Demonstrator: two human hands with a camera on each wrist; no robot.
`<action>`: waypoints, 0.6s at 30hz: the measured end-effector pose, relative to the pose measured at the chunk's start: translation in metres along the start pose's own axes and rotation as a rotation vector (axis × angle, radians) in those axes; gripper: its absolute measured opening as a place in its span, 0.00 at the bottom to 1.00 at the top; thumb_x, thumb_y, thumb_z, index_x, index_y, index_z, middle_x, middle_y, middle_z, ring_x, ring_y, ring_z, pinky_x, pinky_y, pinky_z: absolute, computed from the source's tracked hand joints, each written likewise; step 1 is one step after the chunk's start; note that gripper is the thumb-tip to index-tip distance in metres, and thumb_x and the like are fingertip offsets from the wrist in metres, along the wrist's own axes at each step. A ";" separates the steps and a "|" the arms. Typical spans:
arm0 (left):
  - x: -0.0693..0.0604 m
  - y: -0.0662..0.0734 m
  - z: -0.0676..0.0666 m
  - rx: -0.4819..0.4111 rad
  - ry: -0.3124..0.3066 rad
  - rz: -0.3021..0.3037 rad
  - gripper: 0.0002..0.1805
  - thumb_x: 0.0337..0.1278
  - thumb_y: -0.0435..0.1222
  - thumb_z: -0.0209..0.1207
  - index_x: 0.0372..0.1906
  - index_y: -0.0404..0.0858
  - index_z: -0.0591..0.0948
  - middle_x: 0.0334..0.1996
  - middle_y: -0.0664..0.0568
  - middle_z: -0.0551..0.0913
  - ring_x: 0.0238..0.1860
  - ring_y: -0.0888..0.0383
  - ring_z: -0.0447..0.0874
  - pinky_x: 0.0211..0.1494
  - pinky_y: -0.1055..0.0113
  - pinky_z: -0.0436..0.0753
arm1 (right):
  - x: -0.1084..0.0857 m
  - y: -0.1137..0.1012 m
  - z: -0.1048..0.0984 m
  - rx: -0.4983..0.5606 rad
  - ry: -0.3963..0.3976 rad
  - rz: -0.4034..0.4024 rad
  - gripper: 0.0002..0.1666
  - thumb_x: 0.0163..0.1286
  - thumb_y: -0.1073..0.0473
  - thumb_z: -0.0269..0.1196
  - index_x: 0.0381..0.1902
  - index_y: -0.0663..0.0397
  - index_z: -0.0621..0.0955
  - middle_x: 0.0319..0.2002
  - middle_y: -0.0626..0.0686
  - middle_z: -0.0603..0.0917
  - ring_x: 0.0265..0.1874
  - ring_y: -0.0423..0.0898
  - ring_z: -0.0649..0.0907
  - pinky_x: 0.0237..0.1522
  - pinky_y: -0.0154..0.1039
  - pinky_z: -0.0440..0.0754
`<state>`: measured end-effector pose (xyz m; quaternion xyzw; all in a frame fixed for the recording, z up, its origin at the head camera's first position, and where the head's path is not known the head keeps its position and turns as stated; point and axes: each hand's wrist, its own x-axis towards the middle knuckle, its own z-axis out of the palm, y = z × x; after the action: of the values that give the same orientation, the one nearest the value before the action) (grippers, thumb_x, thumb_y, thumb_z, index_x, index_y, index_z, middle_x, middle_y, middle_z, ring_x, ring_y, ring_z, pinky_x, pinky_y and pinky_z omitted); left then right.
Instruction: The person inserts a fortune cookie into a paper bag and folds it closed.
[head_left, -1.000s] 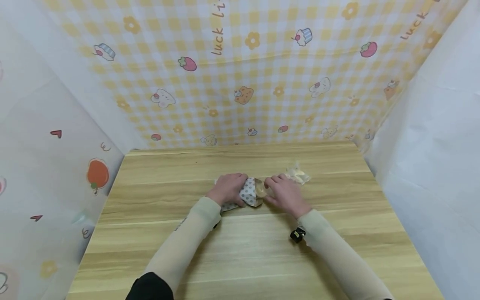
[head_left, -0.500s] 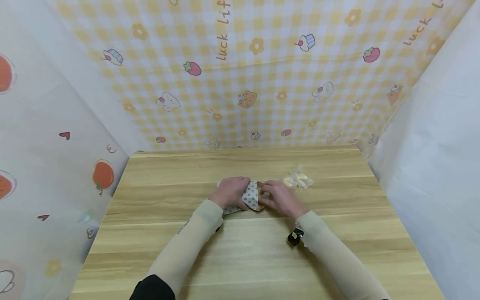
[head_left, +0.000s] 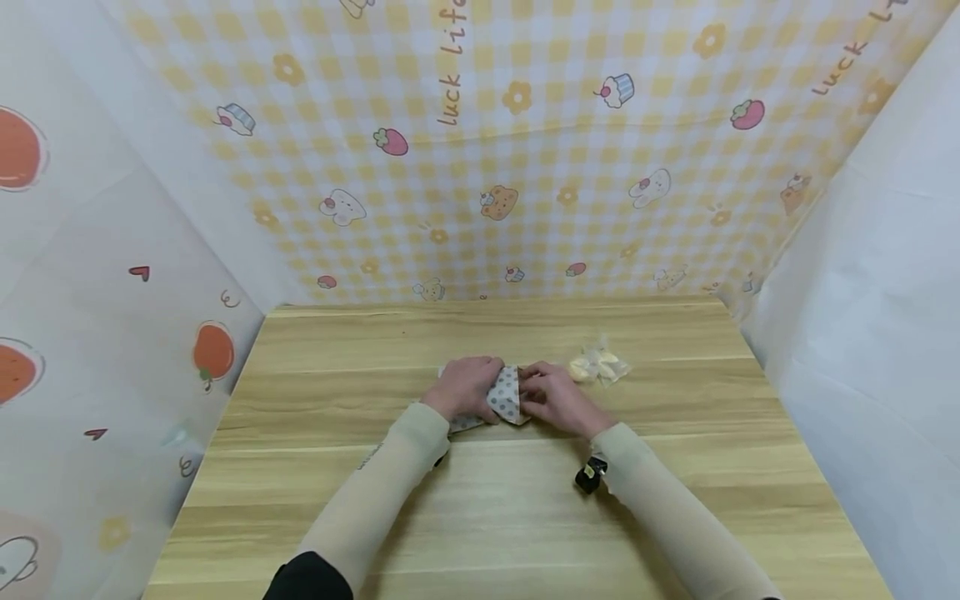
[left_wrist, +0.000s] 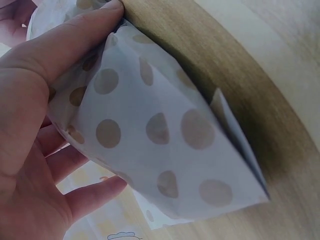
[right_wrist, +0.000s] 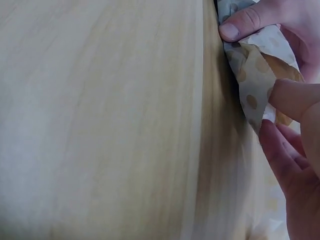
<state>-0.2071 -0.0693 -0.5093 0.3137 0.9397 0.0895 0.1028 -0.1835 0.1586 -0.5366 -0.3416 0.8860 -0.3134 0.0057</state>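
Observation:
My left hand (head_left: 465, 389) grips a white paper bag with polka dots (head_left: 505, 396), which lies sideways on the table. In the left wrist view its folded bottom end (left_wrist: 165, 135) sticks out past my thumb. My right hand (head_left: 558, 400) is at the bag's mouth, where the brown inner side (right_wrist: 285, 70) shows. Thumb and fingers there close around a small whitish, shiny bit (right_wrist: 269, 112), which looks like a wrapped packet; most of it is hidden by the hand and the paper.
Several pale yellow pieces in clear wrappers (head_left: 598, 364) lie on the wooden table (head_left: 360, 342) just beyond my right hand. A checked backdrop (head_left: 420, 175) rises at the table's far edge, with white side sheets (head_left: 862, 275) left and right.
My right hand has moved left and its fingertips are now inside the bag's mouth. The pale tan lump that showed there is now out of sight. The left hand keeps its grip.

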 end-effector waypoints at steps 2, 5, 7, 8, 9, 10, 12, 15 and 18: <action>0.001 0.000 0.001 0.003 -0.001 0.000 0.42 0.36 0.52 0.85 0.57 0.43 0.77 0.49 0.53 0.85 0.48 0.55 0.84 0.54 0.56 0.85 | 0.000 0.002 0.002 -0.005 -0.004 -0.015 0.11 0.66 0.61 0.75 0.46 0.56 0.91 0.56 0.59 0.85 0.55 0.54 0.84 0.58 0.50 0.84; 0.001 0.000 0.001 0.015 0.003 0.002 0.42 0.36 0.53 0.85 0.57 0.44 0.77 0.49 0.53 0.86 0.49 0.55 0.85 0.54 0.57 0.85 | 0.000 0.005 0.003 -0.009 -0.007 -0.056 0.10 0.67 0.62 0.75 0.46 0.56 0.91 0.54 0.58 0.86 0.55 0.54 0.84 0.59 0.51 0.84; 0.002 -0.001 0.001 0.022 0.003 0.001 0.42 0.36 0.53 0.84 0.57 0.44 0.77 0.49 0.54 0.86 0.49 0.55 0.85 0.55 0.57 0.85 | 0.000 0.006 0.003 -0.023 -0.008 -0.092 0.10 0.68 0.62 0.74 0.46 0.56 0.91 0.54 0.57 0.86 0.55 0.54 0.84 0.60 0.50 0.84; 0.002 0.000 0.001 0.024 0.002 0.001 0.42 0.36 0.54 0.84 0.57 0.44 0.77 0.49 0.54 0.86 0.49 0.55 0.85 0.55 0.57 0.85 | 0.001 0.006 0.003 -0.033 -0.008 -0.110 0.10 0.68 0.62 0.74 0.46 0.55 0.91 0.54 0.57 0.86 0.55 0.54 0.84 0.60 0.51 0.83; 0.002 0.000 0.000 0.025 0.000 0.000 0.42 0.37 0.54 0.84 0.57 0.44 0.77 0.49 0.54 0.85 0.49 0.55 0.85 0.55 0.57 0.85 | 0.001 0.007 0.002 -0.043 -0.010 -0.126 0.10 0.68 0.62 0.74 0.46 0.55 0.91 0.54 0.57 0.86 0.55 0.54 0.84 0.61 0.51 0.82; 0.001 0.000 0.000 0.025 0.000 0.000 0.41 0.37 0.54 0.84 0.57 0.44 0.77 0.49 0.54 0.85 0.49 0.55 0.85 0.54 0.57 0.85 | 0.001 0.007 0.002 -0.053 -0.013 -0.142 0.10 0.68 0.62 0.74 0.46 0.55 0.91 0.54 0.56 0.86 0.55 0.54 0.84 0.62 0.52 0.82; 0.001 0.000 0.000 0.023 -0.004 0.000 0.41 0.37 0.53 0.84 0.57 0.44 0.77 0.49 0.54 0.85 0.49 0.55 0.85 0.55 0.57 0.85 | 0.002 0.007 0.001 -0.067 -0.029 -0.164 0.10 0.69 0.62 0.73 0.47 0.55 0.91 0.54 0.56 0.87 0.56 0.54 0.84 0.63 0.52 0.81; -0.001 0.000 -0.001 0.013 -0.002 0.004 0.42 0.38 0.53 0.84 0.58 0.44 0.77 0.50 0.53 0.85 0.50 0.54 0.85 0.55 0.56 0.84 | 0.002 0.007 -0.001 -0.080 -0.061 -0.191 0.10 0.70 0.62 0.71 0.49 0.54 0.91 0.56 0.57 0.87 0.56 0.54 0.85 0.62 0.52 0.82; -0.002 0.000 -0.001 0.000 0.004 0.008 0.42 0.38 0.52 0.84 0.59 0.44 0.77 0.50 0.53 0.85 0.50 0.54 0.84 0.56 0.56 0.84 | 0.004 0.007 0.000 -0.077 -0.091 -0.200 0.09 0.71 0.62 0.70 0.48 0.53 0.91 0.57 0.57 0.87 0.56 0.54 0.85 0.62 0.51 0.82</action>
<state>-0.2060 -0.0705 -0.5076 0.3171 0.9387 0.0904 0.1008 -0.1907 0.1608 -0.5399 -0.4422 0.8577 -0.2624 0.0017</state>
